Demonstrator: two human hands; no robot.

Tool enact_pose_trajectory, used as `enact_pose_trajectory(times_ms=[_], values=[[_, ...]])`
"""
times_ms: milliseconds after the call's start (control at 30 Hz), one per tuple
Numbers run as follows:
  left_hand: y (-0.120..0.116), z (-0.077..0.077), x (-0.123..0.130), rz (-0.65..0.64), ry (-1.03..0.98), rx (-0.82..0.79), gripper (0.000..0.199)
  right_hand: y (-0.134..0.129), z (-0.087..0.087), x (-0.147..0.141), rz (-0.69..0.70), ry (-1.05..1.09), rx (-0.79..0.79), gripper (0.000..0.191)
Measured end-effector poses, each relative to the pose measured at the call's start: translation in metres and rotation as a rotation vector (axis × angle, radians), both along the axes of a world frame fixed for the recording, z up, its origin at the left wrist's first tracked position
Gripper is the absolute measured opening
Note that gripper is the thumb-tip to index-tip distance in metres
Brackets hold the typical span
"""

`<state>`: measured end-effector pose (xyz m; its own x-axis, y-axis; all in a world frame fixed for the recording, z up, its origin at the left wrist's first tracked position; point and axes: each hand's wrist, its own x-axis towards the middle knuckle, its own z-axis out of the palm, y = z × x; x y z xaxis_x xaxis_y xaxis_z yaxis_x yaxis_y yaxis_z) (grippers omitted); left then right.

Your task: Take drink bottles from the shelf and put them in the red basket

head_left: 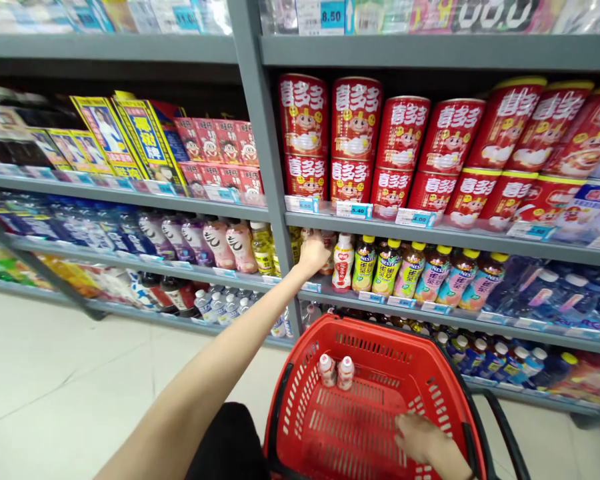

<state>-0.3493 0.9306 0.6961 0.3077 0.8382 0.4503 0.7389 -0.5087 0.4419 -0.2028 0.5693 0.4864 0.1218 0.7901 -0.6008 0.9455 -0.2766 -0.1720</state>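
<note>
My left hand (315,255) reaches forward to the lower-middle shelf. Its fingers are closed around a small bottle (329,248), which is mostly hidden behind the hand. A white-and-red drink bottle (343,263) stands just to its right. Inside the red shopping basket (375,337), two small bottles with white caps (337,373) stand side by side near the far left corner. Over the right part of the basket is my right hand (416,437), somewhat blurred, with its fingers loosely apart and nothing visible in them.
Yellow-capped tea bottles (390,267) line the same shelf to the right. Red cans (355,133) are stacked on the shelf above. A grey upright post (260,100) divides the shelving. The basket's black handle (505,427) leans out at the right, over a pale tiled floor (70,373).
</note>
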Motion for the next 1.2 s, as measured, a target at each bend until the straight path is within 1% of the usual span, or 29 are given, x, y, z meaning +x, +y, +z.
enact_pose_trajectory(times_ms=[100, 167, 233, 367, 567, 667, 767, 800, 867, 967, 1033, 1100, 1133, 1167, 1200], values=[[0.020, 0.006, 0.007, -0.021, 0.062, -0.029, 0.030, 0.002, 0.005, -0.001, 0.018, -0.027, -0.024, 0.036], [0.027, 0.007, 0.007, -0.025, 0.091, -0.032, 0.027, 0.003, 0.010, -0.001, 0.024, -0.031, -0.024, 0.037], [0.027, 0.007, 0.004, -0.023, 0.106, -0.014, 0.029, 0.003, 0.014, 0.000, 0.025, -0.031, -0.021, 0.037], [0.013, 0.004, -0.010, -0.020, 0.116, 0.023, 0.036, 0.002, 0.019, 0.001, 0.029, -0.022, 0.002, 0.037], [-0.001, -0.003, -0.029, 0.006, 0.129, 0.006, 0.058, -0.001, 0.024, 0.000, 0.044, -0.011, 0.029, 0.039], [-0.010, -0.008, -0.032, 0.003, 0.125, 0.005, 0.052, -0.003, 0.028, -0.001, 0.039, -0.011, 0.038, 0.038], [-0.027, -0.016, -0.039, 0.000, 0.079, 0.051, 0.046, -0.004, 0.028, -0.003, 0.016, -0.010, 0.052, 0.036], [-0.034, -0.018, -0.043, -0.001, 0.042, 0.080, 0.048, -0.005, 0.027, -0.003, 0.007, -0.007, 0.059, 0.036], [-0.051, -0.024, -0.054, -0.012, -0.096, 0.147, 0.055, -0.008, 0.025, -0.002, -0.011, 0.004, 0.076, 0.034], [-0.078, -0.027, -0.070, -0.062, -0.514, 0.252, 0.057, -0.011, 0.021, 0.002, -0.040, 0.046, 0.116, 0.033], [-0.098, -0.026, -0.076, -0.093, -0.735, 0.249, 0.055, -0.011, 0.020, 0.003, -0.043, 0.082, 0.156, 0.034], [-0.119, -0.025, -0.073, -0.170, -0.903, 0.125, 0.048, -0.006, 0.022, 0.000, -0.068, 0.183, 0.258, 0.032], [-0.129, -0.027, -0.068, -0.211, -0.969, 0.026, 0.044, -0.002, 0.024, -0.003, -0.113, 0.306, 0.335, 0.032], [-0.140, -0.031, -0.062, -0.247, -1.019, -0.107, 0.042, 0.003, 0.027, -0.007, -0.183, 0.488, 0.412, 0.036], [-0.150, -0.037, -0.055, -0.272, -1.069, -0.269, 0.042, 0.008, 0.030, -0.012, -0.275, 0.721, 0.477, 0.043]])
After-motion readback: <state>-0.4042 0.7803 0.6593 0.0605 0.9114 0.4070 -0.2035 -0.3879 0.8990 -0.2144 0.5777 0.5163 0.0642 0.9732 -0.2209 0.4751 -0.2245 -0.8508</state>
